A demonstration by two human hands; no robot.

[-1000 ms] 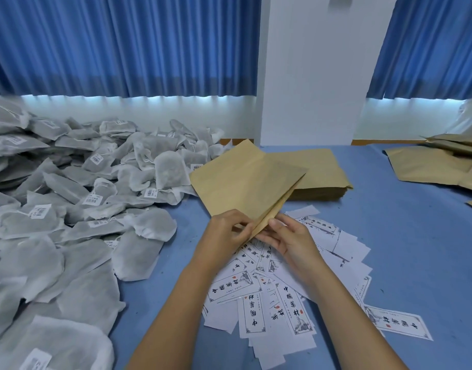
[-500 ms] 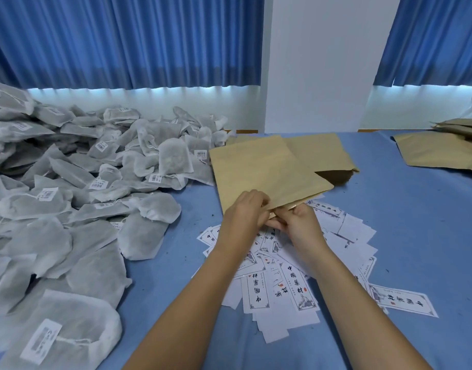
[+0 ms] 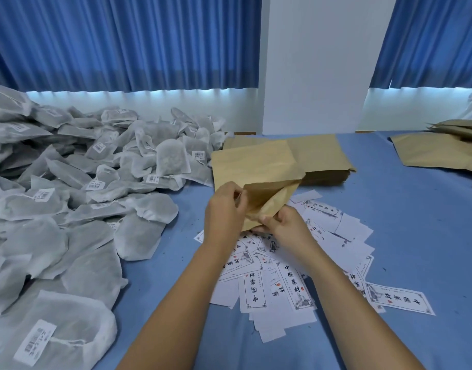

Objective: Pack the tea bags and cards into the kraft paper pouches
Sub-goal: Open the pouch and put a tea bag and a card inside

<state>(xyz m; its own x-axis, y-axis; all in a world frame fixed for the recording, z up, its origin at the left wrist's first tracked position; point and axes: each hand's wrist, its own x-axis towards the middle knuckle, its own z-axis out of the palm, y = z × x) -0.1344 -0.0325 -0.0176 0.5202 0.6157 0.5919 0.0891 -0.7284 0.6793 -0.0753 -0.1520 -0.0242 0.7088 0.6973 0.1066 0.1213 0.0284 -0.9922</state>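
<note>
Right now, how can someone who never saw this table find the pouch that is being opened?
Start at the blue table, with scattered white cards in the middle. Just above them, the left hand and right hand hold one kraft pouch. Unlike the flat stack of pouches behind, it is lifted, with its mouth pulled open.

A table (image 3: pixel 405 236) covered in blue cloth carries everything. A big heap of grey-white tea bags (image 3: pixel 77 198) with barcode tags fills its left side, reaching from the near edge back to the wall. Near the middle, a loose spread of white printed cards (image 3: pixel 296 265) lies overlapping on the cloth. Behind the cards sits a flat stack of kraft paper pouches (image 3: pixel 320 158), touching the heap's far right edge. More kraft pouches (image 3: pixel 437 153) lie at the far right.
</note>
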